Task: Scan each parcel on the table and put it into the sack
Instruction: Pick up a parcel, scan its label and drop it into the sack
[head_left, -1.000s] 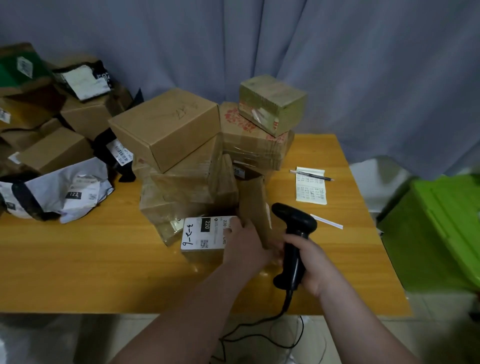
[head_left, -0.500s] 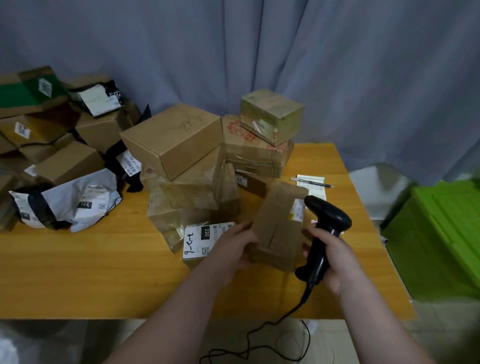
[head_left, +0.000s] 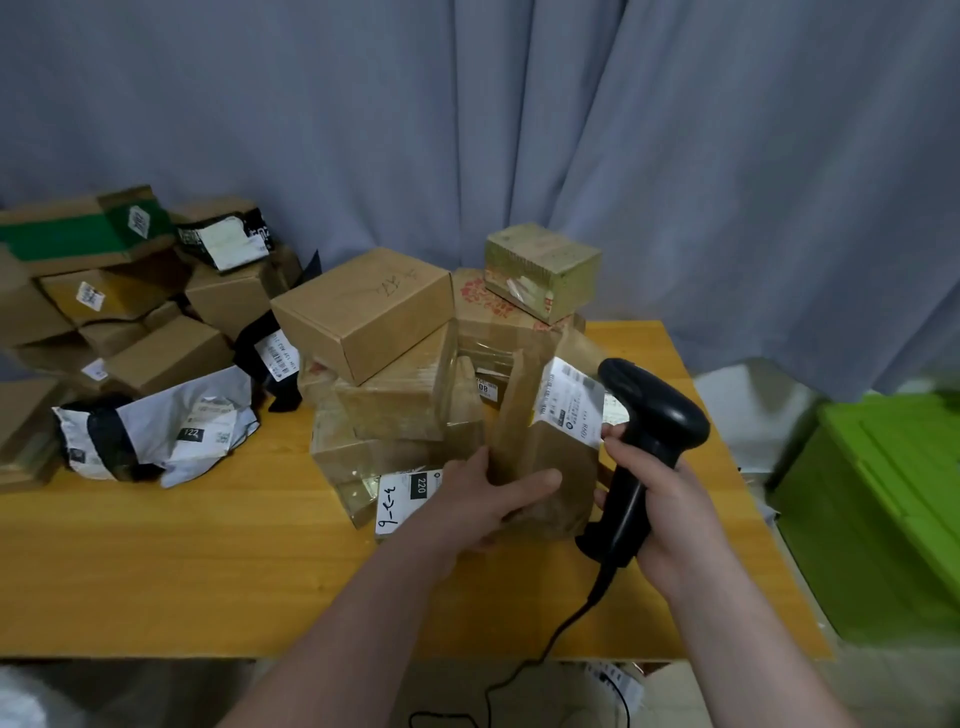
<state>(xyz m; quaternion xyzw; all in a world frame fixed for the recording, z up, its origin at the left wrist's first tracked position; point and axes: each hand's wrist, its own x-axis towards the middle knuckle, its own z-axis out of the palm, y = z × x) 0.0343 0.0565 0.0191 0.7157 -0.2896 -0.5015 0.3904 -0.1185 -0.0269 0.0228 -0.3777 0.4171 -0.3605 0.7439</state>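
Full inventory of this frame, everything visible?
held parcel: 1, brown, white label, upright in left hand
scanner: 1, black, in right hand, beside the label
cable: 1, black, from scanner over table's near edge
centre stack: several boxes, brown, mid table
220 parcel: 1, white label, at stack's foot
left pile: several boxes, brown, far left
poly bag: 1, white-grey, before left pile
table: 1, orange wood, centre
curtain: 1, grey-blue, behind
bin: 1, green, floor right
left hand: 1, grips held parcel
right hand: 1, grips scanner
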